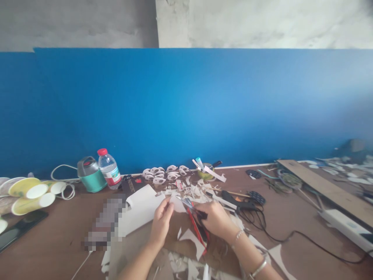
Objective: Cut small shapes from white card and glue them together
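Note:
My left hand [162, 221] pinches a small piece of white paper [178, 205] between thumb and fingers. My right hand [216, 220] is closed around the dark handles of a pair of scissors [186, 202], whose blades lie at the paper's right edge. Just below the scissors is a long red tool [196, 229], partly hidden by my right hand. A curved white offcut [192, 240] lies on the brown board beneath my hands. Beyond them, several white cut-out shapes with dark holes [159, 181] are grouped near the blue partition.
Large white sheets [142, 210] lie left of my hands. A water bottle [110, 171], a green-grey container [89, 177] and paper cups [29, 189] stand or lie farther left. A yellow-green pot [205, 175] holds tools. A black glue gun [237, 201] with its cord is at right, near a power strip [346, 227].

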The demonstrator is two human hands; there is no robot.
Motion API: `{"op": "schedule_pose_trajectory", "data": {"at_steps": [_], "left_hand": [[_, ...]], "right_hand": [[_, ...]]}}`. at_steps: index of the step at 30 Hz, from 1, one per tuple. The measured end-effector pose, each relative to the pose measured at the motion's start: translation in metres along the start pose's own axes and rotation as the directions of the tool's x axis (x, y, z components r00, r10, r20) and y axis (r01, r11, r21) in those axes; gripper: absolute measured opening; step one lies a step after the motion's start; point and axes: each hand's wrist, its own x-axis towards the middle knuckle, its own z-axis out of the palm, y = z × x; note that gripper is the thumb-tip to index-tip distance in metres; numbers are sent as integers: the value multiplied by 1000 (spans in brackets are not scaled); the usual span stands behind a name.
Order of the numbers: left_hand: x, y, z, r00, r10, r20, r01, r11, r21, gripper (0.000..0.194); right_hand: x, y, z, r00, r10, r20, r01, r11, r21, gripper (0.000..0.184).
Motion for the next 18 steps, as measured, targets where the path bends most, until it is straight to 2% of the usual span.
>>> {"op": "schedule_pose_trajectory", "data": {"at_steps": [11, 18], "left_hand": [[1, 2, -2, 1000, 5, -5, -5, 998, 58, 42], [1, -1, -3, 1000, 20, 1, -20, 998, 58, 38]], "right_hand": [[0, 0, 0, 1000, 18, 23, -18, 1000, -8, 23], [1, 0, 0, 999, 25, 22, -24, 999, -40, 24]]}}
